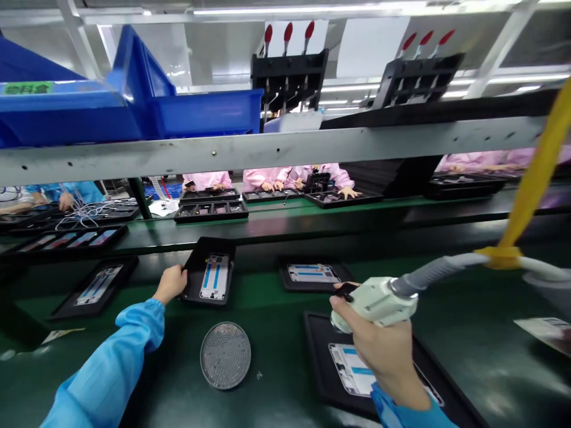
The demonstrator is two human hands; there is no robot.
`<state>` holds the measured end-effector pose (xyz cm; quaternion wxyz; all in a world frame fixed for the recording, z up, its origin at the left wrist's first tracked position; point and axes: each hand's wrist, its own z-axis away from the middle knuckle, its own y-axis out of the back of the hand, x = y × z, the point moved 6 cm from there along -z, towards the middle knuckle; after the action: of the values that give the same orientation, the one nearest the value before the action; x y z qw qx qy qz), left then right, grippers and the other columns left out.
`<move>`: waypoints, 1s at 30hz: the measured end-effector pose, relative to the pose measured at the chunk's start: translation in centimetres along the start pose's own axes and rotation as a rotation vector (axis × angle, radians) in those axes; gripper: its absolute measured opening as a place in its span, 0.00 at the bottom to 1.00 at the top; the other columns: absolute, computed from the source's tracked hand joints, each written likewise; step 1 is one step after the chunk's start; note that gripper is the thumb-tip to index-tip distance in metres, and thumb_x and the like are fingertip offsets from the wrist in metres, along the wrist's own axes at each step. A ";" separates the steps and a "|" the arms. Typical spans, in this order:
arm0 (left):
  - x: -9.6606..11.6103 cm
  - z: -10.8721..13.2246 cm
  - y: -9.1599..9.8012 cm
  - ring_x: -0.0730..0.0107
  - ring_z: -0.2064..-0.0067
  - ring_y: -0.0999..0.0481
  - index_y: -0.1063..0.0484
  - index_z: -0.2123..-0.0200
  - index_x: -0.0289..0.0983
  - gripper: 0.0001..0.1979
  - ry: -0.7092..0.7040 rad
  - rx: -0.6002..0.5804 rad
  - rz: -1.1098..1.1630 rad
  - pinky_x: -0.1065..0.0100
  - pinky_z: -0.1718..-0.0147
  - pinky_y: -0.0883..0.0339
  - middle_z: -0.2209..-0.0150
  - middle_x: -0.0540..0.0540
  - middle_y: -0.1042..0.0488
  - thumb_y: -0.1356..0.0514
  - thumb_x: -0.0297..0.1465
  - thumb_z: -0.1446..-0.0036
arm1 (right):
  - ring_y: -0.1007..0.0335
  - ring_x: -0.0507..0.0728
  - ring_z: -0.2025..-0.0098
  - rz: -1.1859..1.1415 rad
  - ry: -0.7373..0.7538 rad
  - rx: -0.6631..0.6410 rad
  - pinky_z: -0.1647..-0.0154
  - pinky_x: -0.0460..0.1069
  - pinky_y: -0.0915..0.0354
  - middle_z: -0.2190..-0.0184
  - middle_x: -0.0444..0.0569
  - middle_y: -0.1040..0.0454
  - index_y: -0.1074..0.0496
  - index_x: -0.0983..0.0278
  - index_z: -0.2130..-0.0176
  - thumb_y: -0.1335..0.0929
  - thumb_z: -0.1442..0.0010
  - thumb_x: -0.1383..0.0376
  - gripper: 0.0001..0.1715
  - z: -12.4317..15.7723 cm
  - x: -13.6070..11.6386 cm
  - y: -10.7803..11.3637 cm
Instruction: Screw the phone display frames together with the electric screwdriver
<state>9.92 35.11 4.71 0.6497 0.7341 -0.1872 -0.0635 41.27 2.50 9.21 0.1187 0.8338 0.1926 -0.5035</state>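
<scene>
Your left hand curled closed over the edge of a black tray, a phone housing lying in it. Your right hand wrapped shut around a pale green electric screwdriver, its grey hose running up right to a yellow strap. Below that hand, a second tray held another housing. Between your hands, nearer you, sat a round mesh dish on the green bench. Beyond a grey rail, co-workers in pink smocks handled their own trays; blue bins stood above the rail.
</scene>
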 end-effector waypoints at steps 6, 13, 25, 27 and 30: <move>9.7 0.2 -3.9 0.60 0.50 0.25 0.31 0.46 0.36 0.17 -0.256 -0.101 -0.060 0.53 0.52 0.27 0.46 0.41 0.29 0.40 0.38 0.34 | 0.27 0.56 0.75 -0.022 -0.074 -0.041 0.73 0.49 0.29 0.78 0.46 0.24 0.29 0.63 0.73 0.26 0.57 0.58 0.13 -0.3 0.9 -1.0; 27.3 3.1 -9.3 0.59 0.49 0.25 0.32 0.45 0.36 0.18 -0.691 -0.226 -0.056 0.53 0.52 0.27 0.46 0.41 0.29 0.40 0.38 0.34 | 0.31 0.55 0.80 0.018 -0.057 -0.062 0.79 0.48 0.34 0.84 0.45 0.29 0.31 0.62 0.79 0.28 0.56 0.58 0.12 -0.8 1.1 -1.2; 18.2 8.1 -3.8 0.63 0.54 0.24 0.29 0.49 0.35 0.15 -0.813 0.055 -0.125 0.57 0.56 0.25 0.51 0.43 0.26 0.40 0.37 0.34 | 0.23 0.60 0.71 -0.005 -0.077 0.114 0.71 0.51 0.29 0.74 0.50 0.21 0.22 0.67 0.68 0.24 0.56 0.58 0.17 -2.8 1.8 2.6; 13.7 11.6 -1.5 0.66 0.57 0.24 0.28 0.54 0.34 0.11 -0.823 0.122 -0.112 0.60 0.58 0.25 0.56 0.45 0.26 0.40 0.35 0.34 | 0.23 0.60 0.70 -0.006 -0.089 0.119 0.70 0.52 0.29 0.72 0.50 0.21 0.22 0.67 0.65 0.24 0.55 0.58 0.19 -2.8 2.2 2.7; 7.5 19.3 1.1 0.65 0.62 0.26 0.29 0.63 0.35 0.08 -0.858 0.172 -0.074 0.63 0.63 0.26 0.61 0.44 0.26 0.47 0.27 0.33 | 0.24 0.59 0.71 -0.001 -0.114 0.085 0.71 0.51 0.31 0.73 0.49 0.21 0.22 0.67 0.63 0.23 0.56 0.58 0.21 -2.5 2.4 2.1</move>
<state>10.09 14.41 4.07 0.4469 0.6989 -0.4184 -0.3699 45.20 2.08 8.25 0.0938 0.8080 0.1642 -0.5581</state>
